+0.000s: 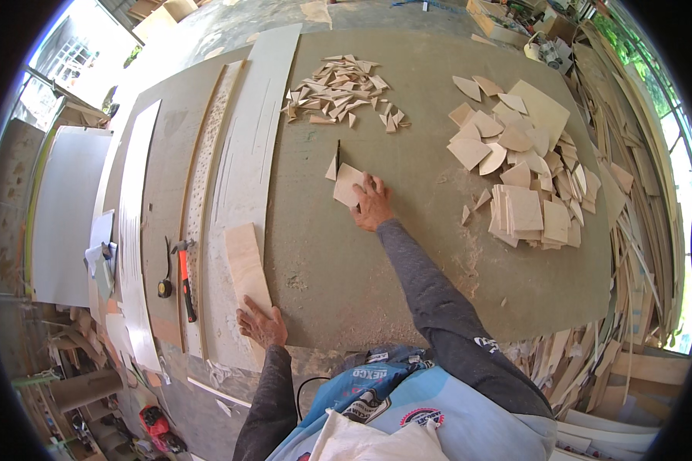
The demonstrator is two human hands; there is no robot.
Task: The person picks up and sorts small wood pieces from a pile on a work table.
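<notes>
My right hand (374, 201) presses its fingers on a small square plywood piece (348, 183), which lies flat beside a thin dark saw blade (338, 154) standing up out of the table. A small pointed offcut (331, 169) lies just left of the blade. At the lower left, my left hand (264, 327) is laid across a long plywood strip (246, 257), its fingers toward one edge and its thumb near the other. The strip's near end is partly hidden under my hand and wrist.
Beyond the blade lies a heap of pointed offcuts (338, 88). Curved and square plywood pieces (515, 146) are piled at the right. On the left are a claw hammer (184, 280), a tape measure (164, 288) and a long white board (242, 138). Timber strips (630, 154) line the right side.
</notes>
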